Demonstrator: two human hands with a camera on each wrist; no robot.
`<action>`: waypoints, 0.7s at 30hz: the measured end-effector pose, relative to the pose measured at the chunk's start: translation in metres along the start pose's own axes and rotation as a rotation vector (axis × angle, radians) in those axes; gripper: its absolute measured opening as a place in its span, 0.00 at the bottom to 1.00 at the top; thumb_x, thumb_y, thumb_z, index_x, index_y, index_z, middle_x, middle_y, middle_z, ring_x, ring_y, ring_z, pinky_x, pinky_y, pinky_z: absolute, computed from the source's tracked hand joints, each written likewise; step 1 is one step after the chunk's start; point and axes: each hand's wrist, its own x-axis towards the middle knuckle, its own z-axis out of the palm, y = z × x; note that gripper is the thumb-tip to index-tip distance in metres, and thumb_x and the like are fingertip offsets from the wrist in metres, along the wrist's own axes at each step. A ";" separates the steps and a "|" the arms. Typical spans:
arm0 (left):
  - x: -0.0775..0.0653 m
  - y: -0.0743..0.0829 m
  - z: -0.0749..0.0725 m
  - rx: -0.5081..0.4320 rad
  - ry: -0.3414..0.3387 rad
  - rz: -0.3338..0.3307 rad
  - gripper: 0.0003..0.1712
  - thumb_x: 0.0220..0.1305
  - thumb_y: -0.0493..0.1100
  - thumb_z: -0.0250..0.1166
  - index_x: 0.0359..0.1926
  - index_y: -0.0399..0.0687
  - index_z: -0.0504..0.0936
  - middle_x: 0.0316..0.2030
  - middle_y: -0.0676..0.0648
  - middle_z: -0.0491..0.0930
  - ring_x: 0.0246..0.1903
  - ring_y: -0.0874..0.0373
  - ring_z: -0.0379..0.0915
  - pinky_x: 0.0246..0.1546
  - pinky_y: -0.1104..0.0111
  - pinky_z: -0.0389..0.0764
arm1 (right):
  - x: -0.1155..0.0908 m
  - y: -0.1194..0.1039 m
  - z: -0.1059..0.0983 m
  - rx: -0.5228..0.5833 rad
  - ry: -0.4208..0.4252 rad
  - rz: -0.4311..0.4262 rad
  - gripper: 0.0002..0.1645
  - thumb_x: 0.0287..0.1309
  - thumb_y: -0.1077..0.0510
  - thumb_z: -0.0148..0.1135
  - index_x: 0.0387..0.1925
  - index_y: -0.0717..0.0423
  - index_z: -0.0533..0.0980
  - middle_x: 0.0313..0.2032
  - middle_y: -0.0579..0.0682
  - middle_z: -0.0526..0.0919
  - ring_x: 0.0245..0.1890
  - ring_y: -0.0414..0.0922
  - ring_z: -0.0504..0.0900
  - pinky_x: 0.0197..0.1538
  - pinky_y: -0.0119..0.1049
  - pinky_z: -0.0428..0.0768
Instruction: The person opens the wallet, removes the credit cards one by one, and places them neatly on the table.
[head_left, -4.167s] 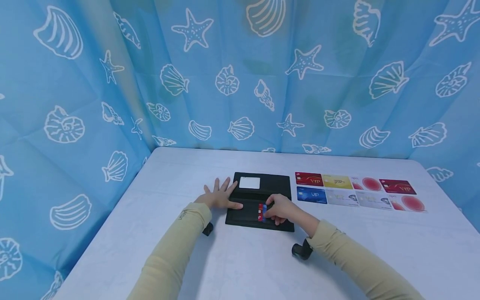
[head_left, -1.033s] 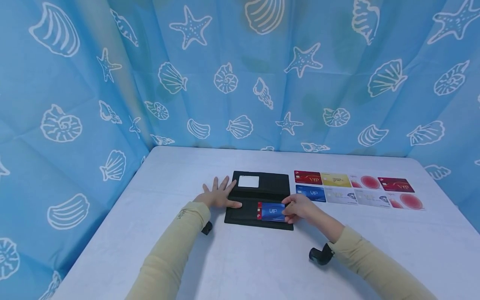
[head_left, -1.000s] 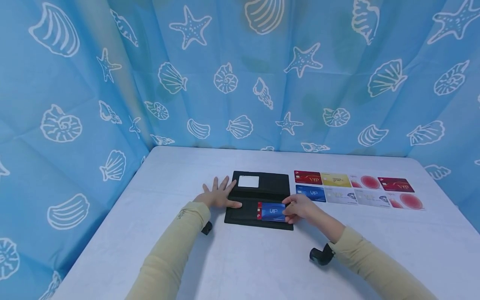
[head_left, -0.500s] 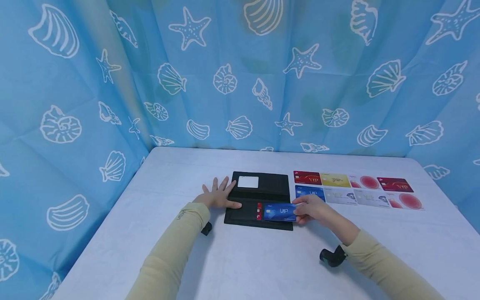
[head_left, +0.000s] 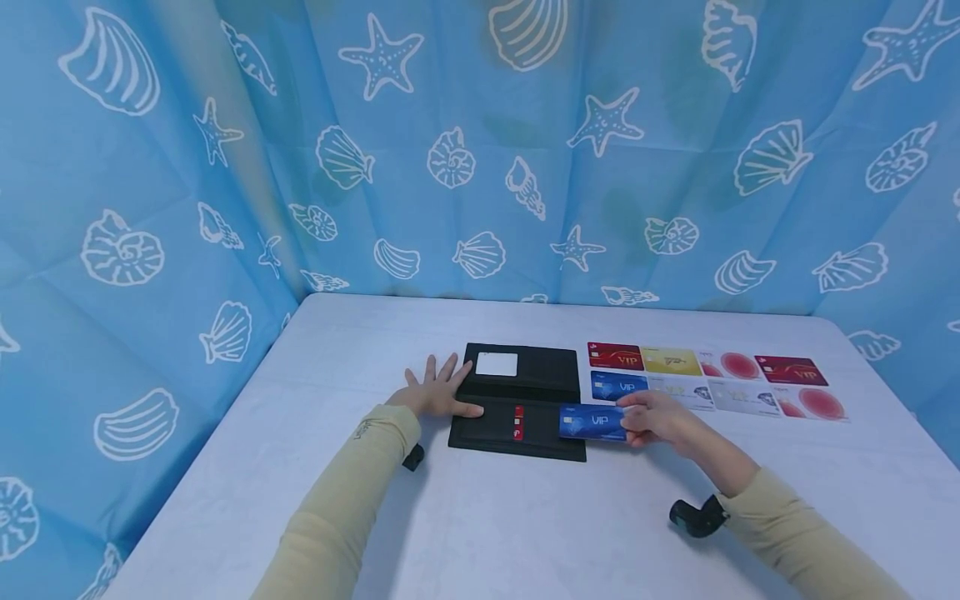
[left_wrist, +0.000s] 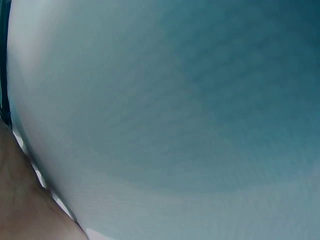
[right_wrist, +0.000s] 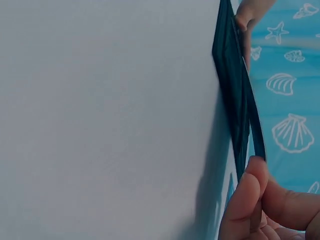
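Observation:
A black wallet lies unfolded on the white table, with a white square patch in its upper half. My left hand rests spread on the wallet's left side, thumb across the lower half. Between thumb and fingers, my right hand pinches the right end of a blue VIP card. The card's left end overlaps the wallet's lower right edge; its right end reaches past it. A narrow strip of a red card shows in the lower half. The right wrist view shows the pinched card edge-on, beside the wallet.
Two rows of cards lie right of the wallet, among them a red VIP card, a gold card and another blue VIP card. A blue shell-print curtain hangs behind the table. Cloth fills most of the left wrist view.
My right hand has drawn the blue VIP card rightward out of the wallet's lower half, uncovering black leather right of the red strip. My left hand has stayed in place.

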 end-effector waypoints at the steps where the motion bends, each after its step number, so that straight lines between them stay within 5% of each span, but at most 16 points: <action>1: 0.000 0.000 0.000 0.001 0.000 -0.001 0.54 0.52 0.73 0.53 0.72 0.63 0.38 0.72 0.49 0.28 0.68 0.43 0.16 0.61 0.38 0.27 | 0.000 0.001 -0.001 -0.004 0.003 0.000 0.28 0.59 0.62 0.56 0.58 0.70 0.61 0.31 0.56 0.76 0.23 0.44 0.78 0.34 0.33 0.80; 21: 0.000 0.001 -0.001 0.000 -0.001 -0.003 0.54 0.52 0.73 0.53 0.72 0.63 0.38 0.72 0.49 0.28 0.69 0.43 0.16 0.61 0.38 0.27 | 0.000 0.023 -0.028 0.006 0.031 0.029 0.27 0.62 0.63 0.53 0.59 0.72 0.59 0.32 0.55 0.74 0.24 0.44 0.77 0.33 0.31 0.80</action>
